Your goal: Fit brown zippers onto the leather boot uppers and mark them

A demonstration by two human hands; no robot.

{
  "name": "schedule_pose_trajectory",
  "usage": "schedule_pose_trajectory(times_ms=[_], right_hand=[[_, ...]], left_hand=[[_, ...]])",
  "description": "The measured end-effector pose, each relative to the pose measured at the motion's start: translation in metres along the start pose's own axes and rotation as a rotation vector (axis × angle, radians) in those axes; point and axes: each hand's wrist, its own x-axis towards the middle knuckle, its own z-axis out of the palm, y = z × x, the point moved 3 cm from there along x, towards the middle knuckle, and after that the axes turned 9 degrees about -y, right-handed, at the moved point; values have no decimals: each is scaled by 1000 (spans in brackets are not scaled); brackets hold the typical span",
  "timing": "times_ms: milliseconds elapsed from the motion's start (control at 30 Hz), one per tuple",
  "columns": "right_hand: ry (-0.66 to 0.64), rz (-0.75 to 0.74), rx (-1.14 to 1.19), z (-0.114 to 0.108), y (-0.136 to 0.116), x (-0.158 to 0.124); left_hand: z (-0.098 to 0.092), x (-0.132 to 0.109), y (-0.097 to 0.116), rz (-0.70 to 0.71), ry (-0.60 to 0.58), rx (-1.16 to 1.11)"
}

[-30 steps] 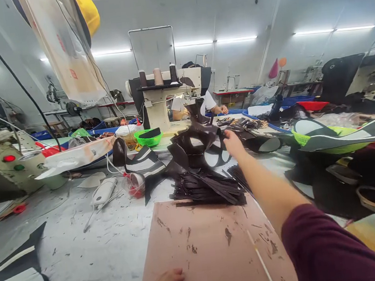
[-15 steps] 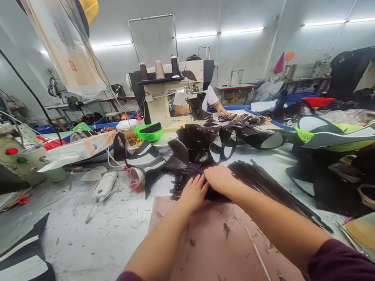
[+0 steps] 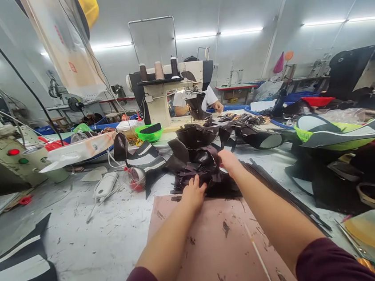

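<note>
Grips are parted now, versus together half a second ago: dark strips (image 3: pixel 224 190) are bunched up in the clasped right grip (image 3: pixel 229 162), pile touched by left grip (image 3: pixel 194 193), pinch undeterminable. Pile is set at pink board's (image 3: pixel 226 252) far edge; nearer board, surface (image 3: pixel 95 248) leftward left open.

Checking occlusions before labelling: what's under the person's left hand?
Dark strips show around the left hand, and the pink board shows beside the wrist. Whatever lies directly beneath the palm is covered.
</note>
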Motion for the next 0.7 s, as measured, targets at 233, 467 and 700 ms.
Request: schedule_pose_trajectory(times_ms=[233, 467, 700], right_hand=[[175, -66, 370, -66, -44, -14], [154, -363, -184, -74, -115, -75], [-188, -823, -750, 42, -79, -211]], left_hand=[[-4, 5, 0, -20, 2, -195], [-26, -11, -14, -18, 133, -602], [6, -105, -37, -123, 325, -958]])
